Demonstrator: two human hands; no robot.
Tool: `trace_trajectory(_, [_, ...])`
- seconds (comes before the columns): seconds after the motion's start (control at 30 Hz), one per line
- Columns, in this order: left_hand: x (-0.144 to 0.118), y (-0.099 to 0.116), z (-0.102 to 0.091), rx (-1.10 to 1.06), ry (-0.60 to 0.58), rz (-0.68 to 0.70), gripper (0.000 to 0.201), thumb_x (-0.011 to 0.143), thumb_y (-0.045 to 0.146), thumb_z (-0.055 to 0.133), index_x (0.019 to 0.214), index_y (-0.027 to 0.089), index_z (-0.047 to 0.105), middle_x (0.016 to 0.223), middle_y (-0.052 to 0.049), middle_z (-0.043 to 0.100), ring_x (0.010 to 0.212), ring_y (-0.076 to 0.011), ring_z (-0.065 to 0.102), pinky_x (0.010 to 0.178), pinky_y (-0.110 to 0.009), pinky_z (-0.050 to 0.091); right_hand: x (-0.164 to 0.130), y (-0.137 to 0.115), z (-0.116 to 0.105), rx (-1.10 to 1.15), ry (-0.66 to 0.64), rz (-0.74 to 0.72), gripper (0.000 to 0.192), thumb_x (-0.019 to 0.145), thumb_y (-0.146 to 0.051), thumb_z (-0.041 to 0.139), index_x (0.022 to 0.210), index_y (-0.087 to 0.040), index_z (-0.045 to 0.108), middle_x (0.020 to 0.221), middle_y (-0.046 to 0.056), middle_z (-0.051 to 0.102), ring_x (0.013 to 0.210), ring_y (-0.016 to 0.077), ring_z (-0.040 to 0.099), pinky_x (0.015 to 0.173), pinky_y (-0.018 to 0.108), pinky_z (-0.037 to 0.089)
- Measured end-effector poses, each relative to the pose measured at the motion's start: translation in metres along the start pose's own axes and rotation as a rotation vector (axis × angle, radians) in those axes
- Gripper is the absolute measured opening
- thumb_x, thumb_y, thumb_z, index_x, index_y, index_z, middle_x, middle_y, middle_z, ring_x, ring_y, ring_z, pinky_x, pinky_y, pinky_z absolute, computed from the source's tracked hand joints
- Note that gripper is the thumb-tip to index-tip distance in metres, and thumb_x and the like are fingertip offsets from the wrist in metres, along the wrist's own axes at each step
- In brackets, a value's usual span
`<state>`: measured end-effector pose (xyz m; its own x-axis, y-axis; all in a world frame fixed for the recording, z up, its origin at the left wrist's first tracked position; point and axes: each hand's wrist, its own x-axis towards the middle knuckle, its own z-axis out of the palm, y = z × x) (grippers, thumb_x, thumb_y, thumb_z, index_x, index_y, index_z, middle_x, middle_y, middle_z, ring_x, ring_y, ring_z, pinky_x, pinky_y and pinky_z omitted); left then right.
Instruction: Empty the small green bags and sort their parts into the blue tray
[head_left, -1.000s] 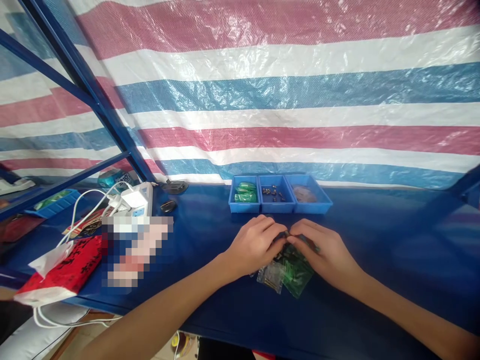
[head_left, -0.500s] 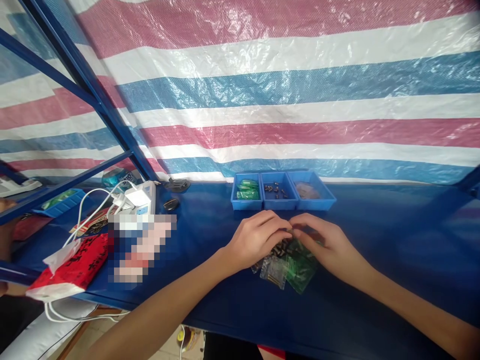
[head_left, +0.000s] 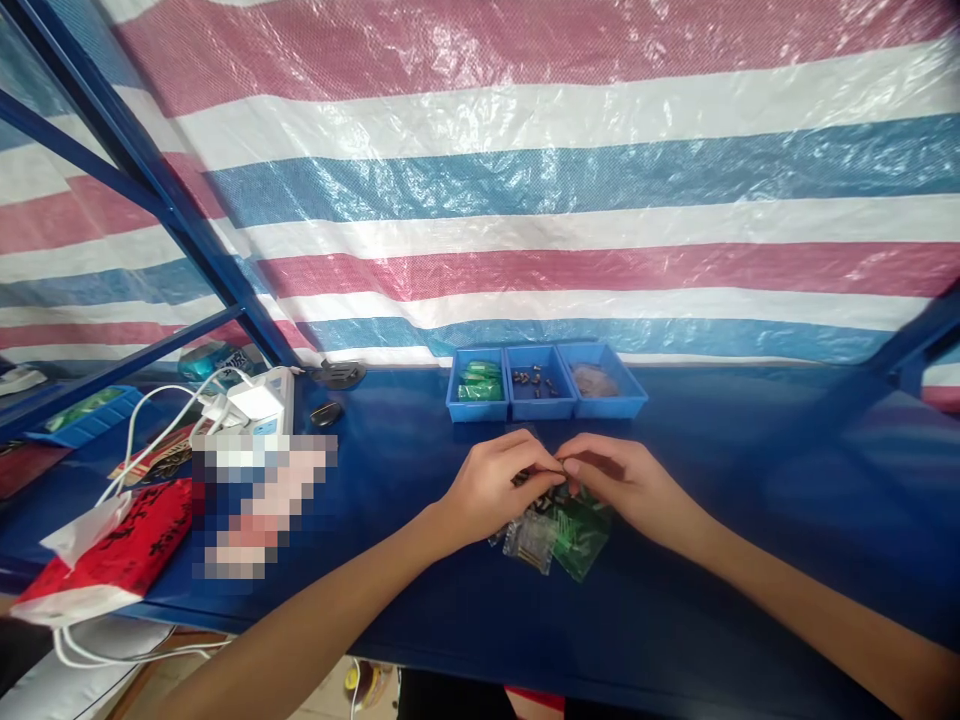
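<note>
My left hand (head_left: pixel 493 490) and my right hand (head_left: pixel 624 487) meet fingertip to fingertip over the blue table (head_left: pixel 720 470). Between the pinched fingers is a small dark part (head_left: pixel 559 468); what it is stays too small to tell. Under the hands lie a clear plastic bag (head_left: pixel 529 540) of small dark pieces and a green transparent bag (head_left: pixel 577 528). Just beyond the hands stand three joined blue bins (head_left: pixel 545 412): green packets on the left, small dark parts in the middle, brownish pieces on the right.
A white power strip (head_left: pixel 259 405) with plugs and white cables sits at the left, beside a red packet (head_left: pixel 112 545) and a blurred-out patch. A black mouse-like object (head_left: pixel 326 413) lies near the strip. A striped tarp (head_left: pixel 525 180) hangs behind; blue frame bars (head_left: pixel 150 170) slant at the left.
The view has shifted slightly, so everything sits a little further left. Both hands stay together over the bags, fingers still pinching at the same spot.
</note>
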<state>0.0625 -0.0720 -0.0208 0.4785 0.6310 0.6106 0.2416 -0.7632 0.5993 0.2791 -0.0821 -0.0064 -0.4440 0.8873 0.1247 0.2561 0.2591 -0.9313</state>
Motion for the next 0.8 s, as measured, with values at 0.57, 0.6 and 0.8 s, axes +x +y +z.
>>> trace_trajectory(0.57, [0.0052,0.0065,-0.0004,-0.084,-0.014,-0.159,0.028,0.084,0.042,0.080,0.080,0.016,0.070,0.076,-0.001,0.065,0.064,-0.0103,0.057,0.057,-0.021,0.045,-0.0025,-0.0017,0.0024,0.020,-0.033,0.002,0.027,0.099,-0.045,0.059,0.092,-0.022,0.070,0.083,0.003,0.067,0.074,0.0181,0.062,0.067,0.030,0.050])
trace_trajectory(0.6, [0.0042,0.0058,-0.0002,-0.043,-0.023,-0.128,0.029,0.085,0.043,0.080,0.081,0.016,0.069,0.076,-0.001,0.065,0.064,-0.0104,0.058,0.058,-0.021,0.045,-0.0030,-0.0023,0.0032,0.016,-0.033,-0.001,0.027,0.099,-0.044,0.059,0.091,-0.022,0.070,0.083,0.003,0.067,0.074,0.0182,0.061,0.067,0.030,0.050])
trace_trajectory(0.8, [0.0004,0.0002,-0.0026,0.178,-0.073,0.002,0.017,0.096,0.034,0.068,0.091,0.018,0.068,0.085,-0.003,0.069,0.074,-0.0125,0.065,0.065,-0.022,0.050,-0.0053,-0.0015,0.0066,-0.064,0.014,0.011,0.028,0.099,-0.047,0.058,0.090,-0.022,0.068,0.078,0.001,0.064,0.071,0.0175,0.058,0.063,0.029,0.046])
